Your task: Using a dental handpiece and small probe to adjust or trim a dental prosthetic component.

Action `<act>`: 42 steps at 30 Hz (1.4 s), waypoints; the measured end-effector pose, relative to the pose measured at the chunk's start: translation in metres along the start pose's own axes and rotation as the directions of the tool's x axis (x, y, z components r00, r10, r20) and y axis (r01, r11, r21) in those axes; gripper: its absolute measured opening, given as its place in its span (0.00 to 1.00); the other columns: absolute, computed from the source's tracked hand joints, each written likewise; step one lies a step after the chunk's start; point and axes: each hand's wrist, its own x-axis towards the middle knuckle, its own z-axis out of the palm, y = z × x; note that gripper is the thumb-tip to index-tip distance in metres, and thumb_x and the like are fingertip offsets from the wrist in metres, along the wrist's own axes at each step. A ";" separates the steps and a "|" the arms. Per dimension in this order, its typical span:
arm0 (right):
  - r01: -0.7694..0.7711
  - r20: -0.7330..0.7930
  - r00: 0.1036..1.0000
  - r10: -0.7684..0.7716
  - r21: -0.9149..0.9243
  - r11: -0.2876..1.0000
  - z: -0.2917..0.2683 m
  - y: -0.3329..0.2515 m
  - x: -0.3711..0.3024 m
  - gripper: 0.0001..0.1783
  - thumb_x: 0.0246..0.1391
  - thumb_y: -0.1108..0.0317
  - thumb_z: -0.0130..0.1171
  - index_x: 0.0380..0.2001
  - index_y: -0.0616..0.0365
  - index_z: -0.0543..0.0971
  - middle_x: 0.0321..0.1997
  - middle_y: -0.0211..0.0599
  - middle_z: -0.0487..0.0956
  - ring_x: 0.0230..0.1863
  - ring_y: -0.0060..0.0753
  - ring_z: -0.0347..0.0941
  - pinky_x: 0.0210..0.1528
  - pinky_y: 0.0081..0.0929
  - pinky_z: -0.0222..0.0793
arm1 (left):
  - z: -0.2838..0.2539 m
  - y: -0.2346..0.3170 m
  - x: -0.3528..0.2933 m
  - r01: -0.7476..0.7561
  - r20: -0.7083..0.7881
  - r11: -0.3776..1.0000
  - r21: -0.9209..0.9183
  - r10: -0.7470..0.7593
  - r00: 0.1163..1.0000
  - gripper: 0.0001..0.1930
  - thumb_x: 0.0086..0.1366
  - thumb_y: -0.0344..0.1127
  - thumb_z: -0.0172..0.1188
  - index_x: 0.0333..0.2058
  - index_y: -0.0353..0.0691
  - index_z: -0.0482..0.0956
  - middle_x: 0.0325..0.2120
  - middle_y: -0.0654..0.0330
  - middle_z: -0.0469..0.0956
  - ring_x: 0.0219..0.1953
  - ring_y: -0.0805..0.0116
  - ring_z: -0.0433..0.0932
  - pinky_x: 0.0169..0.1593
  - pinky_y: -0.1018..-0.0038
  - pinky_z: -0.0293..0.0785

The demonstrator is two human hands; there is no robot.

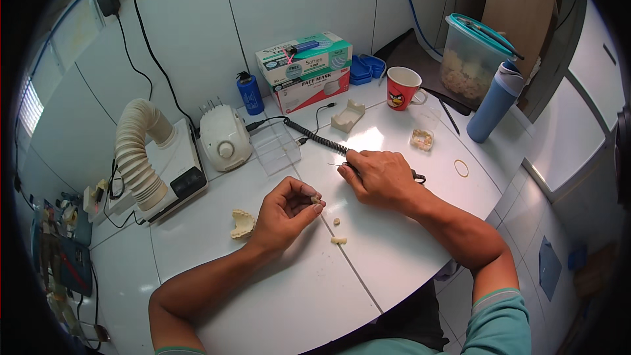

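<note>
My left hand (288, 213) pinches a small tan dental piece (315, 200) between thumb and fingertips; most of it is hidden. My right hand (381, 177) is closed around a rotary handpiece (418, 177), whose body is largely covered by the fingers. Its thin bur (334, 164) points left, apart from the piece. A yellowish dental cast (243, 223) stands just left of my left hand. On the table between my forearms lie a small tooth-like piece (336, 221) and a short cream-coloured strip (338, 240).
A coiled black cord (322, 139) runs from a white control unit (223, 138) toward my right hand. Left of it stands a ribbed suction hose (135, 158). Farther back are a clear tray (273, 154), mask boxes (305, 69), a red mug (402, 89) and a blue bottle (494, 105).
</note>
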 end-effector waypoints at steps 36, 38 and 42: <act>0.261 -0.203 0.940 -0.276 -0.096 0.961 0.011 -0.006 -0.010 0.14 0.72 0.58 0.65 0.35 0.56 0.79 0.29 0.39 0.83 0.30 0.48 0.84 0.30 0.46 0.78 | -0.002 -0.006 0.008 -0.013 -0.096 0.953 0.304 0.044 0.994 0.16 0.73 0.25 0.72 0.57 0.29 0.84 0.47 0.54 0.89 0.48 0.69 0.90 0.55 0.72 0.90; 0.269 -0.176 0.943 -0.283 -0.100 0.958 0.011 -0.012 -0.012 0.14 0.72 0.58 0.65 0.34 0.55 0.80 0.28 0.38 0.83 0.29 0.47 0.84 0.28 0.46 0.78 | -0.003 -0.006 0.007 -0.012 -0.095 0.925 0.379 0.052 0.994 0.16 0.73 0.25 0.73 0.57 0.28 0.84 0.46 0.54 0.89 0.47 0.69 0.90 0.54 0.72 0.90; 0.288 -0.151 0.940 -0.306 -0.128 0.949 0.013 -0.013 -0.013 0.15 0.72 0.57 0.66 0.34 0.56 0.80 0.27 0.40 0.83 0.28 0.47 0.85 0.28 0.45 0.78 | -0.005 -0.006 0.009 -0.005 -0.142 0.927 0.374 0.063 0.988 0.18 0.70 0.31 0.77 0.54 0.29 0.88 0.40 0.57 0.91 0.42 0.74 0.89 0.50 0.75 0.88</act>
